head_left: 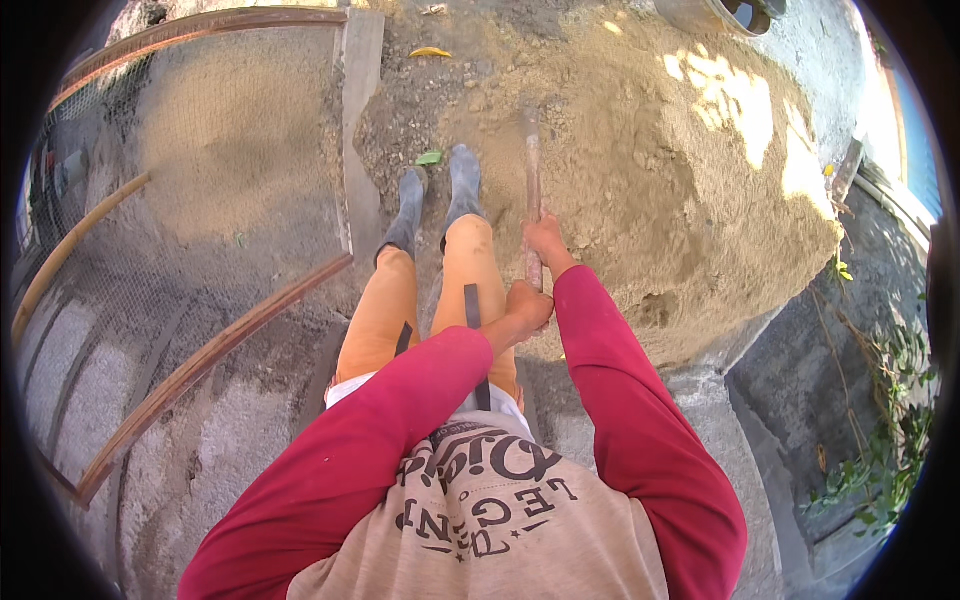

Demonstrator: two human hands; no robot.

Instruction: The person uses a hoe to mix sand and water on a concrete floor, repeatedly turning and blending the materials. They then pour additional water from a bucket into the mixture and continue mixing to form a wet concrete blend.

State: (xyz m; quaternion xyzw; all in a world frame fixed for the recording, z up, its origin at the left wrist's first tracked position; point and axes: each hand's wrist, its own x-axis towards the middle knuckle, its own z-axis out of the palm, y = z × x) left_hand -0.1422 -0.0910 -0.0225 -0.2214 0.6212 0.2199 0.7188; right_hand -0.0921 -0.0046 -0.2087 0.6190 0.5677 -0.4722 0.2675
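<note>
Item: long wooden tool handle (532,190), landmark for this entry. It runs away from the body into the sand heap (640,160), its far end sunk in the sand, so I cannot tell what sort of blade it carries.

Right hand (545,240): wrapped shut around the handle, the farther of the two grips from the body.

Left hand (527,306): closed on the near end of the handle, just behind the right hand.

Grey rubber boots (440,200): just left of the handle, standing at the foot of the heap, toes close to where the shaft meets the sand.

Mesh sieve frame (200,200): well left of the handle, leaning, with rusty pipe rails.

Container rim (720,12): beyond the handle, at the top of the heap (mostly cut off).

Risks, as I judge them:
- The buried end sits near the boots; a stroke pulled back crookedly could strike a toe.
- The two hands grip close together near one end, which gives little leverage; a heavy load may twist the shaft out of them.
- The footing is loose and sloped; a boot could slide during a pull.
- The heap's steep right face could slump once undercut.
</note>
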